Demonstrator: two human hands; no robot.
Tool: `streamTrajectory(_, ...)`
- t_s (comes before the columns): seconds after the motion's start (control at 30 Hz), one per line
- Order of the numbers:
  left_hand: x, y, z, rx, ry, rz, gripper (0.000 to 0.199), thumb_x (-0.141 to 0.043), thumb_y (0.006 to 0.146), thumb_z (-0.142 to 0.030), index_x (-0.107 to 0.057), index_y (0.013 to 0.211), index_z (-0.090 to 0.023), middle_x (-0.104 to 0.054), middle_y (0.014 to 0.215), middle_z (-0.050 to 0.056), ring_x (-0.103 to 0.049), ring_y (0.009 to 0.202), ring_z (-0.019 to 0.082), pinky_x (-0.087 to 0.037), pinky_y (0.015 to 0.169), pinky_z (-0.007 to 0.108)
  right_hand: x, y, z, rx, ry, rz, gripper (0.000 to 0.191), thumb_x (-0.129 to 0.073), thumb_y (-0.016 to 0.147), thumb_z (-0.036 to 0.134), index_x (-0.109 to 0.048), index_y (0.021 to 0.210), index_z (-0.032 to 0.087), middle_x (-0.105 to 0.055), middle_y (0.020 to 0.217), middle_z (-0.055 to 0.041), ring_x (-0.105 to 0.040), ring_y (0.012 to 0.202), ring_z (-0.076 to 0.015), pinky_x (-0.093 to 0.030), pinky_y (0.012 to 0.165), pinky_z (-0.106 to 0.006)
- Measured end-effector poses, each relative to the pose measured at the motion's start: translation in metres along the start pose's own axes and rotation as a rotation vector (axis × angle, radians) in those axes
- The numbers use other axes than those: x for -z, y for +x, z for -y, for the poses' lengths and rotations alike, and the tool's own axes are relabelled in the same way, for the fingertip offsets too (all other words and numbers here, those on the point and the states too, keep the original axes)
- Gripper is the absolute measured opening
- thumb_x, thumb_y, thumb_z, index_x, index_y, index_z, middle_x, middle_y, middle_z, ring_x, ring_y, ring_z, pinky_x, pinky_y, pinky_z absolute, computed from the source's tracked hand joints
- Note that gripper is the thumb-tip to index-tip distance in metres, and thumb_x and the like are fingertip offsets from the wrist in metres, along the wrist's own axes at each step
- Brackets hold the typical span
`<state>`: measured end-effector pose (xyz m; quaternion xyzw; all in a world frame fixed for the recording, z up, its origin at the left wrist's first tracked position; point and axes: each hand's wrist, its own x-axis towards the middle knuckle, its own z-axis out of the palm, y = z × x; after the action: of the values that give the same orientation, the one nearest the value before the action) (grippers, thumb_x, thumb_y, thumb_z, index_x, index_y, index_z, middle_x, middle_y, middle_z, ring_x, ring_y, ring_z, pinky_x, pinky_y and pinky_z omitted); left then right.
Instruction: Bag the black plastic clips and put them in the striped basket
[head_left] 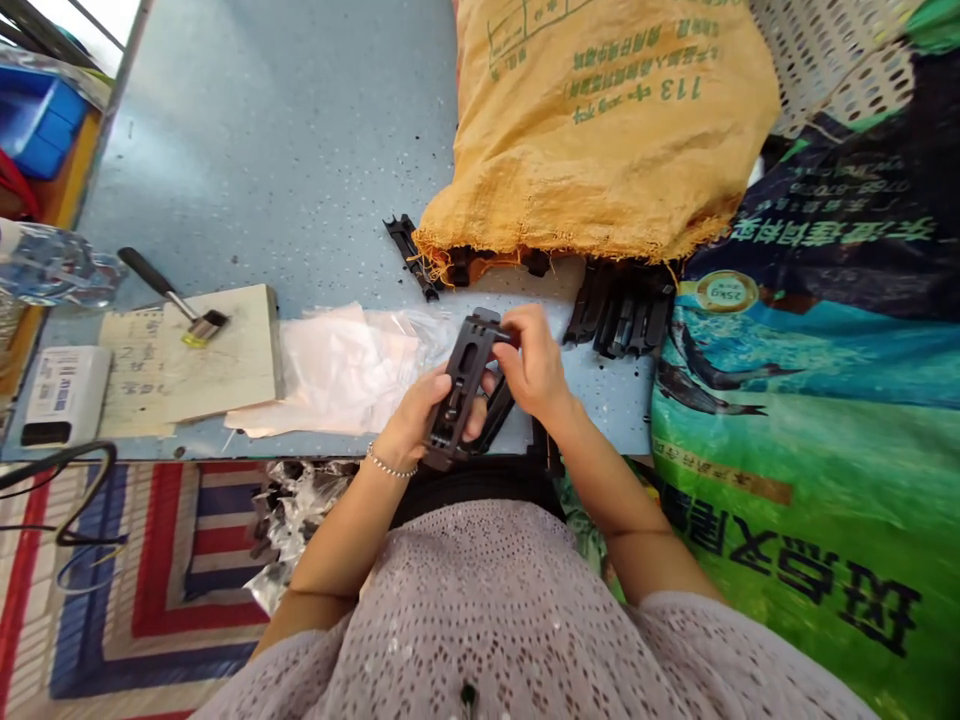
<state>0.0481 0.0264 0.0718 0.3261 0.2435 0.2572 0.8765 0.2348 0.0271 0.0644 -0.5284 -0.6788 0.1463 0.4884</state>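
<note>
A long black plastic part [466,372] with slots is held tilted above the table's front edge. My left hand [420,415] is closed around its lower left side, thumb on top and fingertips showing at the right side. At its upper right end, my right hand [534,365] pinches the edge with thumb and bent fingers. Another black part [496,410] shows just behind it, partly hidden by the hands. Several similar black parts [626,308] lie at the mouth of the yellow sack [600,130], and one more [409,256] sits at the sack's left corner.
On the blue table [285,130], clear plastic bags [352,365] lie left of my hands. Farther left are a notepad [251,350], a brush [176,298], a white box [66,395] and a plastic bottle [56,265]. A green and blue sack [810,430] stands at the right.
</note>
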Motion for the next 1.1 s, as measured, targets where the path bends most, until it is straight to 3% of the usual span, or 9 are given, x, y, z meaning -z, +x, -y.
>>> streamTrajectory(0.07, -0.001, 0.001, 0.000, 0.091, -0.027, -0.017, 0.067, -0.053, 0.081, -0.067, -0.059, 0.121, -0.014, -0.064, 0.064, 0.001, -0.053, 0.042, 0.012, -0.037, 0.037, 0.022, 0.003, 0.010, -0.004, 0.063, -0.203, 0.128, 0.037, -0.039, 0.105, 0.054, -0.053, 0.090, 0.023, -0.059, 0.082, -0.0046, -0.059, 0.074, -0.0196, -0.047, 0.066, -0.034)
streamTrajectory(0.17, -0.002, 0.006, -0.001, 0.037, -0.006, -0.198, 0.060, -0.050, 0.083, -0.061, -0.060, 0.121, -0.015, -0.061, 0.062, 0.000, -0.050, 0.042, 0.011, -0.037, 0.037, 0.021, 0.007, 0.010, 0.005, 0.049, -0.345, 0.187, 0.043, -0.032, 0.108, 0.047, -0.053, 0.081, 0.022, -0.059, 0.073, -0.0031, -0.056, 0.067, -0.0172, -0.040, 0.064, -0.032)
streamTrajectory(0.37, 0.002, 0.017, -0.005, -0.099, 0.335, -0.430, 0.058, -0.036, 0.094, -0.060, -0.063, 0.121, -0.015, -0.070, 0.083, 0.008, -0.066, 0.069, 0.019, -0.055, 0.061, 0.032, 0.010, -0.035, 0.039, 0.047, -0.181, 0.443, 0.048, -0.032, 0.107, 0.053, -0.054, 0.077, 0.022, -0.059, 0.068, -0.0018, -0.055, 0.061, -0.0152, -0.039, 0.062, -0.029)
streamTrajectory(0.47, 0.019, 0.024, -0.017, -0.188, 0.838, -0.477, 0.059, -0.043, 0.096, -0.058, -0.059, 0.133, -0.016, -0.070, 0.114, 0.014, -0.067, 0.107, 0.029, -0.055, 0.095, 0.043, 0.018, -0.059, 0.031, -0.235, -0.230, 0.349, 0.044, -0.027, 0.109, 0.043, -0.051, 0.078, 0.023, -0.057, 0.069, -0.0014, -0.057, 0.064, -0.0161, -0.041, 0.063, -0.028)
streamTrajectory(0.53, 0.031, 0.029, -0.022, -0.190, 1.227, -0.564, 0.059, -0.046, 0.096, -0.055, -0.057, 0.138, -0.016, -0.062, 0.130, 0.018, -0.064, 0.118, 0.034, -0.051, 0.103, 0.049, 0.024, -0.071, 0.018, -0.405, -0.380, 0.225, 0.032, -0.036, 0.106, 0.043, -0.054, 0.089, 0.023, -0.062, 0.086, -0.0056, -0.061, 0.075, -0.0193, -0.044, 0.065, -0.029)
streamTrajectory(0.7, 0.025, 0.026, 0.000, -0.019, 1.732, -0.614, 0.057, -0.034, 0.102, -0.042, -0.052, 0.143, -0.008, -0.058, 0.129, 0.026, -0.071, 0.095, 0.033, -0.059, 0.080, 0.047, 0.037, -0.068, -0.020, -0.547, -0.449, 0.175, 0.017, -0.050, 0.098, 0.040, -0.052, 0.097, 0.022, -0.064, 0.093, -0.0081, -0.064, 0.083, -0.0217, -0.051, 0.071, -0.032)
streamTrajectory(0.87, 0.018, 0.011, 0.034, -0.138, 1.791, -0.666, 0.059, -0.030, 0.105, -0.041, -0.045, 0.149, -0.005, -0.069, 0.111, 0.025, -0.066, 0.104, 0.034, -0.056, 0.085, 0.046, 0.061, -0.005, -0.061, -0.653, -0.688, 0.064, 0.042, -0.048, 0.099, 0.041, -0.050, 0.129, 0.012, -0.058, 0.124, -0.0242, -0.063, 0.108, -0.0339, -0.050, 0.085, -0.044)
streamTrajectory(0.97, 0.028, 0.006, 0.035, -0.223, 1.722, -0.643, 0.059, -0.037, 0.104, -0.046, -0.052, 0.143, -0.005, -0.068, 0.111, 0.025, -0.061, 0.113, 0.037, -0.049, 0.098, 0.055, 0.077, 0.028, -0.080, -0.772, -0.878, 0.159, 0.049, -0.052, 0.095, 0.034, -0.051, 0.135, 0.006, -0.059, 0.122, -0.0285, -0.066, 0.103, -0.0388, -0.049, 0.083, -0.049)
streamTrajectory(1.1, 0.025, 0.003, 0.023, -0.380, 1.430, -0.617, 0.055, -0.044, 0.102, -0.051, -0.057, 0.140, -0.014, -0.064, 0.125, 0.021, -0.056, 0.122, 0.033, -0.043, 0.109, 0.057, 0.089, 0.024, -0.062, -0.747, -0.583, 0.108, 0.042, -0.049, 0.096, 0.034, -0.057, 0.131, 0.012, -0.066, 0.116, -0.0217, -0.068, 0.096, -0.0329, -0.053, 0.079, -0.045)
